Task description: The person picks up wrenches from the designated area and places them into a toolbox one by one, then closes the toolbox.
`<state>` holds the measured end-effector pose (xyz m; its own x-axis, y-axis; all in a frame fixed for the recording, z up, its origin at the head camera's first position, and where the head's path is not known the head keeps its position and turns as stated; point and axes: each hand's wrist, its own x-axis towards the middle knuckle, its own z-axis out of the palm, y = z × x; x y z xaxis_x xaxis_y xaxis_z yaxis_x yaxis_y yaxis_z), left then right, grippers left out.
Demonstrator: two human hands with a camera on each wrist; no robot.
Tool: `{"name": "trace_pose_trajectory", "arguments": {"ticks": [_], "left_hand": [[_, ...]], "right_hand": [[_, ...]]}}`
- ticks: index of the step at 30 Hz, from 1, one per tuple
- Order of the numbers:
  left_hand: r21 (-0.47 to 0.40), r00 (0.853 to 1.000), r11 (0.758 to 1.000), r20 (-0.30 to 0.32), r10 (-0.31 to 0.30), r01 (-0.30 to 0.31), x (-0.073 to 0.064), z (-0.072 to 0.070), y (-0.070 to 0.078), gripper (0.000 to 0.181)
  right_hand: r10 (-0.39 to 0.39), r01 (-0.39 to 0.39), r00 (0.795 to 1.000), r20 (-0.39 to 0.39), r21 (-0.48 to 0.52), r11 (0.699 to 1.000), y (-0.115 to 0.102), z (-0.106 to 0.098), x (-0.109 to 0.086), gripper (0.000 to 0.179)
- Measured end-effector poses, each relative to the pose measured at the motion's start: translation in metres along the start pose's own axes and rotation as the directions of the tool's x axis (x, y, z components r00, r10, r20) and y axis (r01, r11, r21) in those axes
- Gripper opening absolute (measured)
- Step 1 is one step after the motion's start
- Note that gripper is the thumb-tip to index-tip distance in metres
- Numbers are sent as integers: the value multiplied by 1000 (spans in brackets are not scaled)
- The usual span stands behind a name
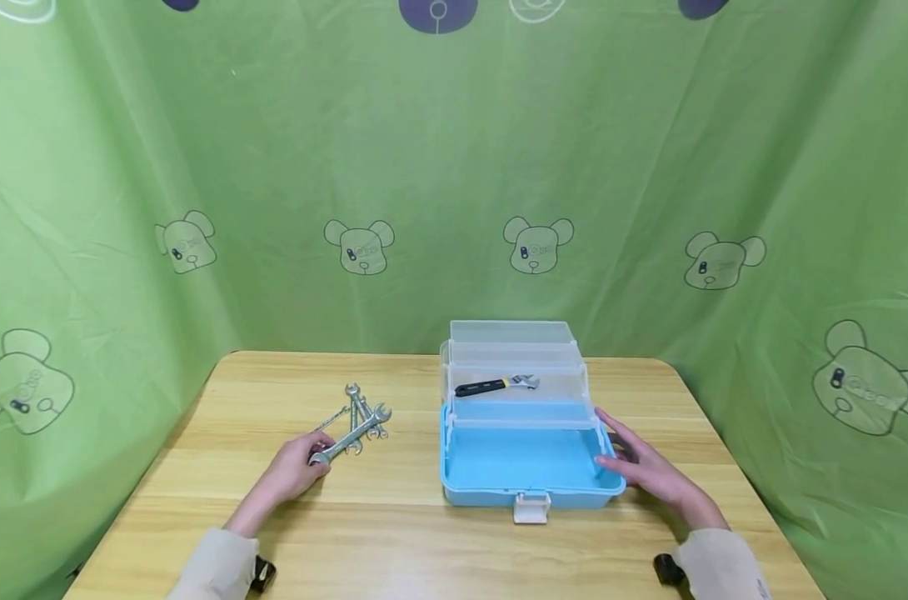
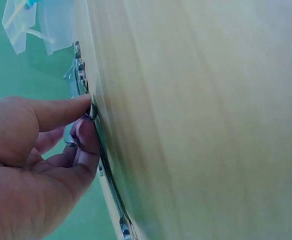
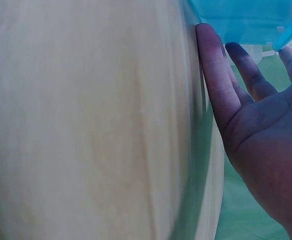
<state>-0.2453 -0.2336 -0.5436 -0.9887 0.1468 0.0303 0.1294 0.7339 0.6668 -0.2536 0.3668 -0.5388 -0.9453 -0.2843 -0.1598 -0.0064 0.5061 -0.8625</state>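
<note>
My left hand [image 1: 295,469] pinches the near end of a large double open-end wrench [image 1: 355,435] between thumb and fingers. Under and around it lie several smaller silver wrenches [image 1: 352,392], partly overlapping. In the left wrist view, thumb and fingertips close on metal just at the table's surface. At the right side of a light-blue toolbox [image 1: 529,460] is my right hand [image 1: 645,468], its fingers extended along the wall. The right wrist view has those fingers against or very near the blue box [image 3: 245,22]. An adjustable wrench [image 1: 495,385] with a black handle lies in a clear tray.
The toolbox stands open, its clear tiered trays [image 1: 514,333] spread toward the back and its white latch [image 1: 531,508] hanging at the front. All of it rests on a wooden table [image 1: 394,542]. Green curtains [image 1: 439,167] with bear prints hang behind and beside the table.
</note>
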Motion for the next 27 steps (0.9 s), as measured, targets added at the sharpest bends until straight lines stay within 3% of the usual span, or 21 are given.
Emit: {"name": "trace_pose_trajectory", "arguments": {"ticks": [6,10,16,27], "left_hand": [[-46,1000,999,1,-18,18,0,-2,-2,29],[-186,998,981,19,-58,60,1,-5,-2,29],[-415,990,899,18,-143,137,2,-10,-1,38],[-641,976,743,45,-212,191,2,-11,-4,52]], "right_hand": [[-8,8,1000,-3,2,1000,0,1,0,86],[-5,5,1000,-2,2,1000,0,1,0,86],[-19,19,1000,-12,-3,1000,1,2,-1,85],[-28,28,1000,-9,-2,1000,3,1,-1,83]]}}
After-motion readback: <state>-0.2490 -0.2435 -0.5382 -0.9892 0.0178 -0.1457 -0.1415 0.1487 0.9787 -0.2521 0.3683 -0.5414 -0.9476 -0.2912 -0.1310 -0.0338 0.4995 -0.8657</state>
